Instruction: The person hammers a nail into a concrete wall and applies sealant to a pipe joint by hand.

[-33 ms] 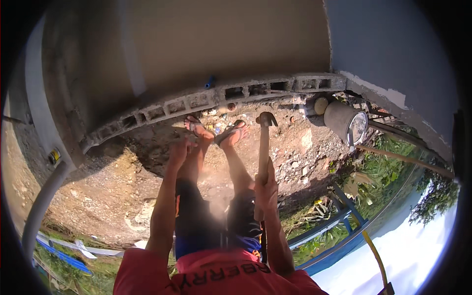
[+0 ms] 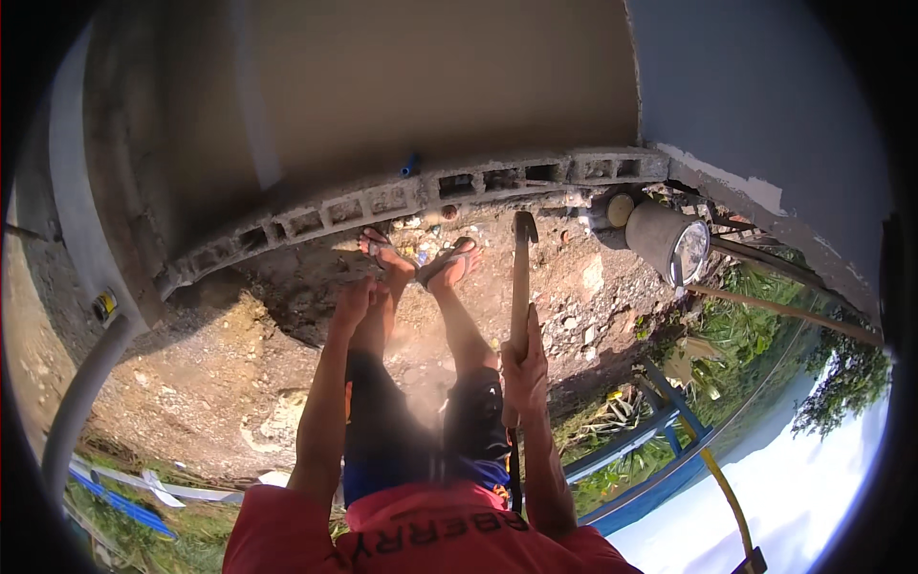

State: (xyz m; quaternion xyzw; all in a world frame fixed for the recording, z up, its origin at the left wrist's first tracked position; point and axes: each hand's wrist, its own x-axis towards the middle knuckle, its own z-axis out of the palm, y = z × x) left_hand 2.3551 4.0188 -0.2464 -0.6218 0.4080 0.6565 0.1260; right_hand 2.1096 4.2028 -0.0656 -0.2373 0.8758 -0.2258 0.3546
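My right hand (image 2: 525,375) is wrapped round the wooden handle of a claw hammer (image 2: 520,297). The hammer points away from me, its metal head at the far end over the rubble ground, near the hollow-block row (image 2: 392,197). To the left, my left hand (image 2: 356,299) hangs in front of my shin with its fingers curled together. Whatever may be in those fingers is too small or hidden to name. My feet, in flip-flops, stand just short of the blocks.
A grey bucket (image 2: 660,239) lies on its side at the right, by a round-ended can (image 2: 620,209). Poles lean beyond it. A short blue pipe (image 2: 409,166) sticks up behind the blocks. A tape measure (image 2: 104,306) rests at the left, near a grey pipe (image 2: 81,392).
The hammer head has turned, so its claw shows narrower, and it has shifted slightly right and up. My right hand moved a little right with it; my left hand moved slightly.
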